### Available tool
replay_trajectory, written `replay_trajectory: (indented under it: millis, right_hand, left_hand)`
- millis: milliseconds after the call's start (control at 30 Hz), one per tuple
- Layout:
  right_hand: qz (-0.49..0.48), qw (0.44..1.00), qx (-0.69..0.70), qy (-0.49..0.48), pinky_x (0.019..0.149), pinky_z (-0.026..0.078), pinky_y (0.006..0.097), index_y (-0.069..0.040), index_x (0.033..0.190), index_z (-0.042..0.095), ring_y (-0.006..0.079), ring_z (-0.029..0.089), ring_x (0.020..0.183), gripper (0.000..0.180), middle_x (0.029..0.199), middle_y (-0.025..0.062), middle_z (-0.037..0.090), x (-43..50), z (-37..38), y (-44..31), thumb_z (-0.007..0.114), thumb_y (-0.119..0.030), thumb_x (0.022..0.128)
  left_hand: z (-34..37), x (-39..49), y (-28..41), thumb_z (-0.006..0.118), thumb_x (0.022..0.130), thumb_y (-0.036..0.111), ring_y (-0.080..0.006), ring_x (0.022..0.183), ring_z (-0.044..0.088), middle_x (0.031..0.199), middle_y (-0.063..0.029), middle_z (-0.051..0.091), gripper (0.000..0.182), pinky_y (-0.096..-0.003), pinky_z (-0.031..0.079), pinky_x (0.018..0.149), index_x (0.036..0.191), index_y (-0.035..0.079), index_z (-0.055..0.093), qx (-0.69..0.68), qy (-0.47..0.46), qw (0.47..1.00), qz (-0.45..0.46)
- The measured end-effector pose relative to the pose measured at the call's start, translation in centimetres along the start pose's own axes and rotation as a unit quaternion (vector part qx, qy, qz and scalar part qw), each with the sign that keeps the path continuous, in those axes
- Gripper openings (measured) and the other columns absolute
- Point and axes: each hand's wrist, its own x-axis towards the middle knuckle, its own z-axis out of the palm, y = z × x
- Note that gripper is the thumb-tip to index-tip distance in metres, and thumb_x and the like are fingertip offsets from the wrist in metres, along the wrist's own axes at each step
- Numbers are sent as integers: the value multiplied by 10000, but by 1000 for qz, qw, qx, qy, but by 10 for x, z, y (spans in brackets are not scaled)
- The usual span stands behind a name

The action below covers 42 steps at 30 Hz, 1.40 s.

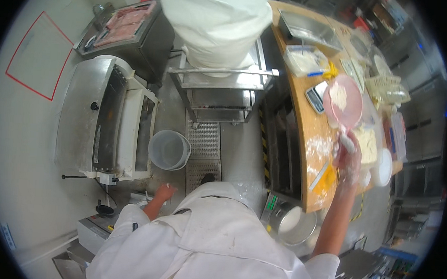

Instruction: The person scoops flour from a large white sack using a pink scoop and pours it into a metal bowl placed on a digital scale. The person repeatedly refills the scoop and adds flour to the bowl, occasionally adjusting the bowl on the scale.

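My right hand (347, 155), dusted with white powder, grips the handle of a pink sieve (352, 104) over the wooden worktable (298, 113). A small heap of pale flour-like powder (338, 96) lies in the sieve. Just left of the sieve is a digital scale (316, 97). A pale yellow block (368, 147) sits beside my hand, and an orange scraper (324, 179) lies on the floury wood below it. My left hand (165, 192) hangs low at my left side, away from the table; it appears to hold nothing, its fingers loosely apart.
Ahead, a large white cloth-like bundle (218, 29) rests on a steel cart (223, 77). A translucent bucket (168, 150) stands on the floor near a metal machine (84, 113). A steel pan (309, 30) and a tub of white powder (305, 60) are on the table's far part.
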Motion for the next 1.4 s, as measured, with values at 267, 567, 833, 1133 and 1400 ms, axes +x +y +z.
replay_trajectory:
  millis: [267,567,833,1133,1400]
  right_hand:
    - [-217,945,-170,-176,549,434,207,-22,1246,644,60,569,626,384,936,5,710,142,225,-138,743,-231,940]
    - [-496,554,-669,15,816,573,559,-303,1501,482,424,718,1003,510,1164,170,736,252,384,-130,573,-235,1003]
    - [-583,497,-643,-15,891,580,513,-382,1525,484,361,706,1125,478,1342,93,692,310,410,-97,486,-327,1050]
    - [-439,649,-612,-112,988,536,435,-234,1520,543,326,689,1208,568,1347,103,712,397,405,-57,523,-250,953]
    - [-411,695,-579,-112,989,537,387,-131,1499,567,285,709,1175,578,1307,149,730,446,385,-40,569,-186,924]
  left_hand:
    - [-5,15,-80,669,914,536,-430,1135,675,1209,-238,718,555,-540,527,969,1218,75,727,-140,56,983,-109]
    - [-15,-30,-50,672,898,489,-438,1008,698,1010,-203,746,467,-534,523,882,1106,79,753,-339,229,873,-267]
    - [133,-87,-26,722,847,530,-397,1065,719,1068,-215,763,511,-479,537,931,1050,62,764,-410,133,848,-308]
    - [128,-117,23,713,886,501,-436,979,715,977,-250,748,507,-510,534,852,980,4,745,-467,148,824,-283]
    - [63,-66,-13,707,878,517,-379,900,732,893,-185,754,467,-488,547,852,930,57,763,-427,223,822,-304]
